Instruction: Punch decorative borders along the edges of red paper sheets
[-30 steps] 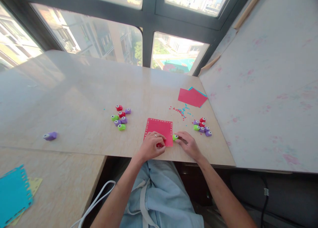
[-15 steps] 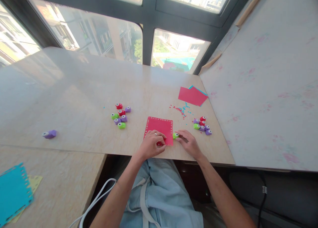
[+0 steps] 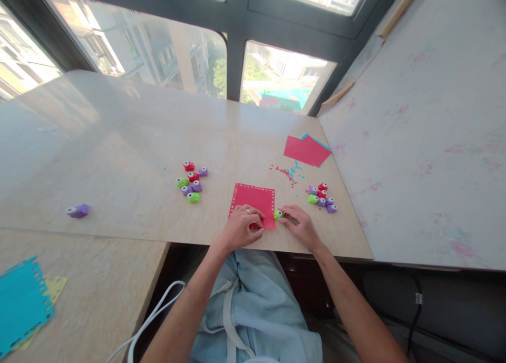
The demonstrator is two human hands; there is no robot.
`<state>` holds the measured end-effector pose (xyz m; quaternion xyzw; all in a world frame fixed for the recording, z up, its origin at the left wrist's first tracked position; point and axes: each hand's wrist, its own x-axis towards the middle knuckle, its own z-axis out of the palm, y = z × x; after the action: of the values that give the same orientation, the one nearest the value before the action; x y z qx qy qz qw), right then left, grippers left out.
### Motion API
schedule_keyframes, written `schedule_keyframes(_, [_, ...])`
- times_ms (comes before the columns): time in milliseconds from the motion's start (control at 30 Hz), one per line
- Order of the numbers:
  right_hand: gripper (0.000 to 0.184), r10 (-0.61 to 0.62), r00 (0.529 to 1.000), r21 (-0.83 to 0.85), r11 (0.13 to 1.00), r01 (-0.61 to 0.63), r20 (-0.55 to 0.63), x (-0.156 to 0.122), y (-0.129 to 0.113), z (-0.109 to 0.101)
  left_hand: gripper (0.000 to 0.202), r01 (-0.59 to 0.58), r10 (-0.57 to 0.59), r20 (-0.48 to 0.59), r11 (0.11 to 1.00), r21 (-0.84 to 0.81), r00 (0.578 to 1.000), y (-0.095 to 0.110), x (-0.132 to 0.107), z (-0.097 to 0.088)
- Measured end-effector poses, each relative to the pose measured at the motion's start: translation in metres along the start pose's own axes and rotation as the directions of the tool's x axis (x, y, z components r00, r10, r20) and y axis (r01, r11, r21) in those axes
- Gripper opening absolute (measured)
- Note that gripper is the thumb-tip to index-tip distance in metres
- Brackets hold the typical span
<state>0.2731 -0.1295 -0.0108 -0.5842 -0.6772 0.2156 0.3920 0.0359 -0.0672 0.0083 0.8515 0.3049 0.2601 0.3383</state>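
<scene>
Nearest, pale denim (image 3: 269, 310) covers the lap, and off to the left a blue sheet (image 3: 23, 300) with a notched edge lies over a yellow sheet (image 3: 59, 289). At the front of the surface (image 3: 134, 215), the left hand (image 3: 243, 227) rests on the near part of a red sheet (image 3: 253, 197), its fingers curled; whether they pinch the paper or only press it, I cannot tell. The right hand (image 3: 301, 228) has its thumb and fingers drawn narrow about a small green punch (image 3: 279, 214), which sits at the sheet's right edge, toward the near corner. The key relation is here: the sheet lies directly left of the punch, its right edge running away from the person, while the punch, partly hidden by the fingers, seems to point across that edge. The right hand is nearer to this edge, the left lying farther in. Somewhat beyond, a lone purple punch (image 3: 78, 211) lies far left, and groups of coloured punches flank the sheet, a left cluster (image 3: 196, 186) and a right cluster (image 3: 322, 193). Farther on come scattered paper dots (image 3: 291, 172), then red paper (image 3: 306, 151) partly covering blue, and lastly the window frame (image 3: 234, 47)
</scene>
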Motion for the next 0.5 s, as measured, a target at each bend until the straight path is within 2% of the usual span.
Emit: schedule_keyframes(500, [0.026,-0.025,1.0,-0.028,0.999,0.025,0.016,-0.0006,-0.0039,-0.001,0.007,-0.003,0.003,0.005,1.0,0.009,1.0,-0.0005,0.0002,0.0004])
